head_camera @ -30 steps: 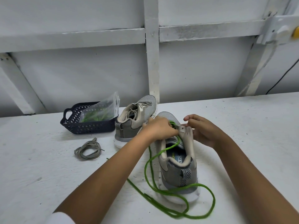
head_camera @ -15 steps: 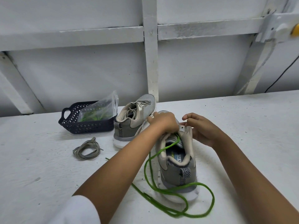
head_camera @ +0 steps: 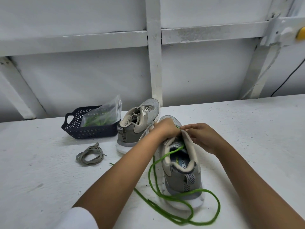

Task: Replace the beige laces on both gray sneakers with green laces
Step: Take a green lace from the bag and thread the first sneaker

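Lying loose on the white desk (head_camera: pixel 247 129), well left of both hands, is a coiled beige lace (head_camera: pixel 90 156). Behind it stands a dark openwork basket (head_camera: pixel 89 131), holding a clear plastic bag (head_camera: pixel 105 114) tilted against its back rim, with green strands showing through the plastic. Just right of the basket, touching its corner, sits the far sneaker (head_camera: pixel 138 123), beige lace threaded, toe toward the wall post (head_camera: pixel 154 63). The near sneaker (head_camera: pixel 181 176) stands heel toward the camera, its toe close beside the far one. The left forearm crosses in front of the far sneaker's sole and hides part of it. The left hand (head_camera: pixel 166 128) is curled over the near sneaker's front eyelet edge, its fingertips hidden. The right hand (head_camera: pixel 203 138) pinches the top of the beige eyelet flap. A green lace (head_camera: pixel 165 195) runs out of the shoe opening, loops on the desk around the heel, and its free end trails left under the left forearm.
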`<state>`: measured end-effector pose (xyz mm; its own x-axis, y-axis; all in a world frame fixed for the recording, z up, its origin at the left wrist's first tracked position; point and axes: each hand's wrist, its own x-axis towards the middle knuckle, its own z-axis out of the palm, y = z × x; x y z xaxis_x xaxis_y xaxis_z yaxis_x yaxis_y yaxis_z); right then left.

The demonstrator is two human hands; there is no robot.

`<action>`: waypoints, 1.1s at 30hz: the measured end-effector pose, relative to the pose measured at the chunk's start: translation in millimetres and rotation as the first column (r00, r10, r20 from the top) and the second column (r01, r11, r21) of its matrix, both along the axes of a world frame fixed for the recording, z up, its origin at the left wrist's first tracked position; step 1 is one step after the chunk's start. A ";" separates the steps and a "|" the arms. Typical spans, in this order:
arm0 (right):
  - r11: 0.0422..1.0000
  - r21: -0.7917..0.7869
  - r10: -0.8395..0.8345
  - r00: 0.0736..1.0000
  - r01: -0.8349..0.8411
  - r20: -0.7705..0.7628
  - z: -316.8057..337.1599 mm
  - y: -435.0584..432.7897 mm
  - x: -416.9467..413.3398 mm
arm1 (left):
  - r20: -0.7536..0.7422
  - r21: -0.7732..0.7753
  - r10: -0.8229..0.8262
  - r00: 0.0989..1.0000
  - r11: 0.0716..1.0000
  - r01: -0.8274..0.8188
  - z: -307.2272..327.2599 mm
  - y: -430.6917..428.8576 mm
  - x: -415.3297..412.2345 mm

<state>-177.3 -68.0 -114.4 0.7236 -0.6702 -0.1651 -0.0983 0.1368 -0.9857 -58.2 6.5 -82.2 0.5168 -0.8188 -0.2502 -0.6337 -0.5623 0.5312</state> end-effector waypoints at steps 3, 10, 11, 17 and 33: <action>1.000 -0.026 0.003 1.000 -0.004 -0.008 -0.9 0.2 -0.3 | -0.030 -0.020 0.038 0.999 0.999 -0.039 -5.2 -0.5 -2.6; 0.996 -0.093 -0.002 0.999 -0.002 -0.037 -2.0 2.5 3.2 | -0.220 -0.176 0.010 0.975 0.983 -0.050 -2.3 9.5 5.1; 0.995 -0.097 -0.003 0.999 -0.001 -0.040 -2.2 2.5 3.2 | -0.245 -0.189 0.007 0.970 0.981 -0.055 -3.4 10.8 7.2; 0.997 -0.080 0.005 1.000 -0.007 -0.028 -2.3 2.0 2.6 | -0.381 -0.243 -0.069 0.922 0.970 -0.028 2.5 15.8 7.6; 0.996 -0.088 -0.021 0.999 0.018 -0.033 2.4 7.1 5.3 | -0.250 -0.190 -0.143 0.958 0.977 0.097 9.7 63.4 32.8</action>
<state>-172.0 -60.9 -112.0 0.7049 -0.6974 -0.1293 -0.1300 0.0521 -0.9901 -25.4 70.0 -72.5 0.3476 -0.9135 -0.2115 -0.5170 -0.3749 0.7695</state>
